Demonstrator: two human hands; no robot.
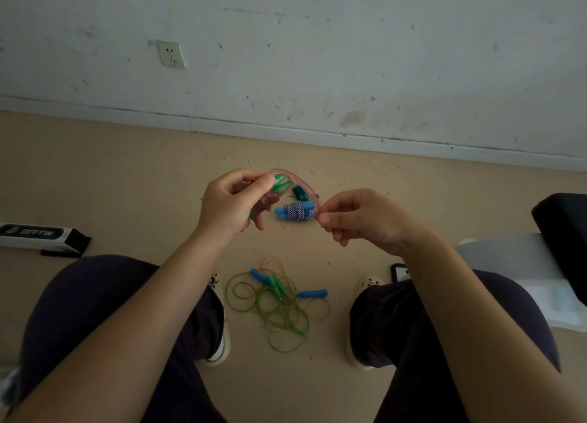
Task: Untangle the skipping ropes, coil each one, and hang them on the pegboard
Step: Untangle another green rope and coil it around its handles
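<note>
My left hand (232, 201) grips a pair of green handles (281, 182) with reddish cord wound round them. The red cord (300, 181) arcs from there over to my right hand (359, 220), which pinches its end. Beyond my hands on the floor lies a bundled rope with blue handles (297, 213) wrapped in white-and-blue cord, and a dark green handle (300, 193) beside it. Between my feet lies a tangle of green cord (279, 308) with blue handles (313, 294) and a green handle (277, 282).
A black-and-white box (38, 235) lies on the floor at left. A wall with a socket (171, 54) stands ahead. A dark seat and white items (521, 263) are at right, a phone (400, 271) by my right foot. No pegboard is in view.
</note>
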